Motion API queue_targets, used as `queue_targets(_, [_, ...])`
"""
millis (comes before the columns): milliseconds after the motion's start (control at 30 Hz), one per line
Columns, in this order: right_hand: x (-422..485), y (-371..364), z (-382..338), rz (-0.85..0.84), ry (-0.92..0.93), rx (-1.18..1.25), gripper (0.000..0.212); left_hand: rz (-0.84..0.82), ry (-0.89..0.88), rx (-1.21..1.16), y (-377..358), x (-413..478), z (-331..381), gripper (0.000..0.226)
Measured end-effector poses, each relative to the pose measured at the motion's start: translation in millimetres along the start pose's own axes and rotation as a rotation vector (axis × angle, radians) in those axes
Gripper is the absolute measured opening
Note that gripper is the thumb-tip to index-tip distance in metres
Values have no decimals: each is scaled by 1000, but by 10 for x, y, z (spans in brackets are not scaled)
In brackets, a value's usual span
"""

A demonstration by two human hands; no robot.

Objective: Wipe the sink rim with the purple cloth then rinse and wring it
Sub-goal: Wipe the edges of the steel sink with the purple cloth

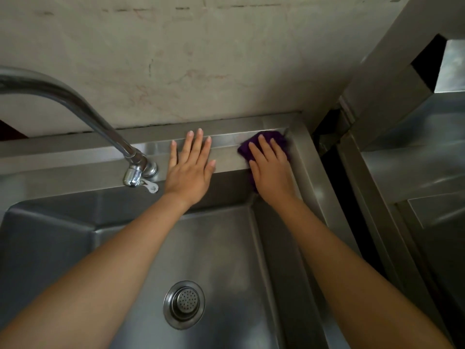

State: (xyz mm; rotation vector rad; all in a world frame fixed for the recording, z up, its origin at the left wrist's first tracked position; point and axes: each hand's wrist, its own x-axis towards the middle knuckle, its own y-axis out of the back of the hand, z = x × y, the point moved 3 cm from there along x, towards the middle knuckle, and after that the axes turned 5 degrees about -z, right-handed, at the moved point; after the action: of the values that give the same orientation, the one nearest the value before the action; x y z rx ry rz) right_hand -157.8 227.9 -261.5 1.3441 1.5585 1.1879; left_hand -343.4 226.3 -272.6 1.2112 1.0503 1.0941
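Two bare forearms reach up from the bottom edge over the basin (221,248), the left forearm (100,268) crossing its middle and the right forearm (352,260) running along its right side.

The right grip (270,170) lies flat on the purple cloth (243,150), fingers straight and slightly spread, pressing it down rather than pinching it. That cloth sits bunched in the back right corner of the sink rim (226,157), showing past the fingertips and to the left of the index finger, with a dark edge of it hanging below the palm against the basin's inner wall.

The left grip (190,167) is spread, palm down, with straight fingers resting on the bare back rim, apart from the cloth and holding nothing.

Just left of that grip stands the base of the curved chrome faucet (83,107), whose spout arcs away toward the left edge. A round perforated drain strainer (184,304) sits in the basin floor between the forearms. Behind the rim rises a stained, pale wall (201,59). A second stainless steel unit (415,159) stands to the right, separated from the sink by a dark gap.
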Motion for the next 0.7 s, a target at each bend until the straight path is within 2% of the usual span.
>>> queue_targets(67, [-37,63,51,-85,169,-40,43,-10,1,-4,1,4,1,64])
queue_targets(133, [-21,139,150,-146,249,-100,45,-22,1,-7,-2,5,-2,59])
queue_targets(200, [-60,168,206,-149,186,-77,45,-32,1,-24,5,9,-13,57])
queue_targets(300, [-327,100,190,-48,56,-27,44,-43,-2,-17,15,-2,-13,58])
queue_targets(467, [-787,36,191,79,76,-88,39,-63,-2,-10,33,-5,-7,58])
queue_targets(633, [-1166,14,136,121,-30,39,39,-97,-5,-35,16,5,-10,60])
queue_targets(700, [-1241,50,127,108,-62,188,35,-92,-3,-80,47,-1,-13,61])
